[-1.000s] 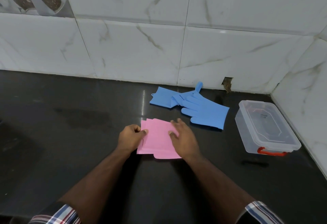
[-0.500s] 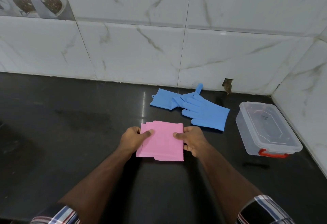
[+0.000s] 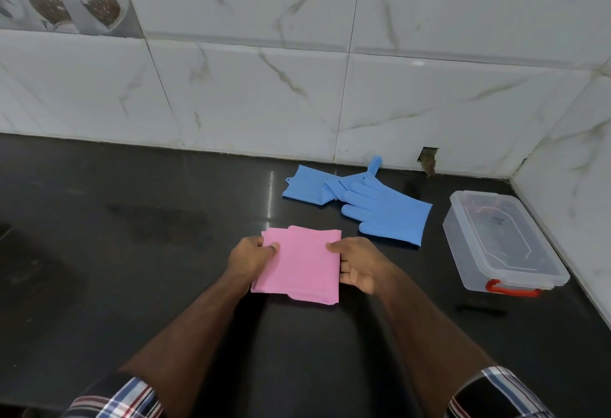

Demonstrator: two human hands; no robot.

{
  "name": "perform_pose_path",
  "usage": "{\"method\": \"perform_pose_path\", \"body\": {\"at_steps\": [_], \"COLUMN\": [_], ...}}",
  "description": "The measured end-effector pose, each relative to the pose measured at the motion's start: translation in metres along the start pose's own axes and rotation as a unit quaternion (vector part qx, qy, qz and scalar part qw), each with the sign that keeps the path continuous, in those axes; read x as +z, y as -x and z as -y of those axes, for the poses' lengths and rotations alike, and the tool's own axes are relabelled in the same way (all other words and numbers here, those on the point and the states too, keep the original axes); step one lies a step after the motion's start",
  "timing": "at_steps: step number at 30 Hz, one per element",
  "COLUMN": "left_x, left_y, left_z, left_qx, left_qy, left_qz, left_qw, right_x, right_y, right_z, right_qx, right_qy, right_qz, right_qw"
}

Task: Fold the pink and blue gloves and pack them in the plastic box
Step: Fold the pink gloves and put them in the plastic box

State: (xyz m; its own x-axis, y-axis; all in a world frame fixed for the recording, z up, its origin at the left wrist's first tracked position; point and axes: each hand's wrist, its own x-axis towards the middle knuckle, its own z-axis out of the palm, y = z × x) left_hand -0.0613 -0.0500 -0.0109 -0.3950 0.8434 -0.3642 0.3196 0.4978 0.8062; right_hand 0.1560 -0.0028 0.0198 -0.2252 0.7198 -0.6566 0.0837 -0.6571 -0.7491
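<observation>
The pink gloves (image 3: 302, 265) form a folded square stack in the middle of the black counter (image 3: 132, 252). My left hand (image 3: 251, 257) pinches the stack's left edge, thumb on top. My right hand (image 3: 358, 264) grips the right edge, thumb on top and fingers underneath. The blue gloves (image 3: 370, 207) lie unfolded and overlapping behind the pink stack, near the wall. The clear plastic box (image 3: 499, 242) with a closed lid and red latch stands at the right.
White marble-pattern wall tiles (image 3: 297, 87) run along the back, and a side wall (image 3: 578, 169) closes the right corner behind the box. A small hole in the tile (image 3: 428, 158) sits above the blue gloves.
My right hand slid off the top of the pink stack to grip its right edge. The stack now looks squared between both hands.
</observation>
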Motion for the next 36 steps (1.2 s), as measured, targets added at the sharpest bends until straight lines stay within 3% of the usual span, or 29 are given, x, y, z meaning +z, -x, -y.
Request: {"method": "perform_pose_path", "body": {"at_steps": [13,21,24,28,30,34,36], "left_x": [-0.002,0.005,0.007,0.006,0.006,0.009,0.011], "left_y": [0.000,0.002,0.006,0.006,0.007,0.005,0.007], "left_z": [0.000,-0.006,-0.008,-0.006,-0.006,-0.017,-0.033], "left_qx": [0.004,-0.007,-0.010,-0.009,-0.012,-0.013,0.003], "left_qy": [0.005,-0.046,-0.062,-0.040,0.021,0.127,0.137], "left_qz": [0.008,-0.031,-0.038,-0.032,-0.017,0.046,0.085], "left_qw": [1.000,0.998,0.997,0.999,1.000,0.991,0.987], "right_x": [0.010,0.014,0.022,0.026,0.022,0.011,0.004], "right_y": [-0.003,0.004,0.005,0.010,0.015,0.033,0.043], "right_z": [-0.009,-0.005,-0.011,-0.014,-0.008,0.018,0.034], "right_qx": [-0.041,-0.022,-0.024,-0.038,-0.064,-0.150,-0.223], "right_qy": [0.035,-0.018,-0.030,-0.059,-0.061,0.063,0.181], "right_qz": [-0.093,0.000,0.002,0.016,0.025,0.003,-0.029], "right_qw": [0.994,1.000,0.999,0.997,0.996,0.987,0.957]}}
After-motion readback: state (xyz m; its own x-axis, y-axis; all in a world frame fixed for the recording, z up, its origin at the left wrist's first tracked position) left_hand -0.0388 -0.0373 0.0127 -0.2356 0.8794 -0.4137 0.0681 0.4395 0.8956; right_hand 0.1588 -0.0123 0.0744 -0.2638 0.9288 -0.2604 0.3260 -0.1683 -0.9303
